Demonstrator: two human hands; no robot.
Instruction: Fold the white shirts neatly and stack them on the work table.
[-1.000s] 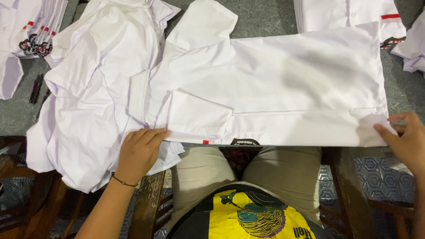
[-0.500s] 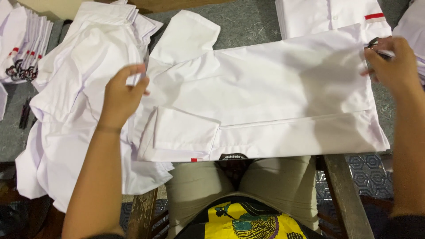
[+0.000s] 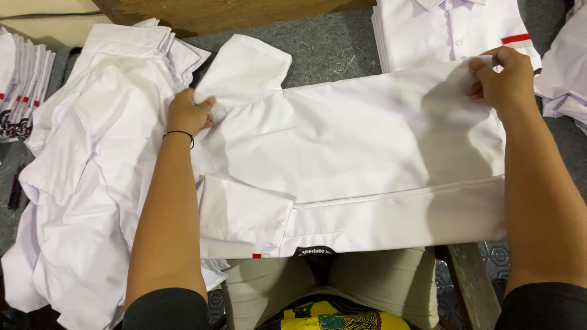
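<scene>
A white short-sleeved shirt (image 3: 361, 153) lies face down across the grey table, collar end to the left, its near side folded in with one sleeve on top. My left hand (image 3: 189, 113) pinches the shirt's far edge at the shoulder, beside the other sleeve (image 3: 244, 70) that sticks out toward the back. My right hand (image 3: 504, 79) grips the far corner of the hem at the right. Both hands hold the cloth at its far edge.
A loose heap of white shirts (image 3: 85, 177) lies at the left. A folded shirt with a red stripe (image 3: 452, 30) sits at the back right, more white cloth (image 3: 565, 67) at the far right. Stacked folded shirts (image 3: 21, 91) stand at the far left. Grey table surface (image 3: 330, 49) shows behind.
Both hands have moved from the near edge of the shirt to its far edge. The left hand now pinches the shoulder by the sleeve; the right stays on the far hem corner.
</scene>
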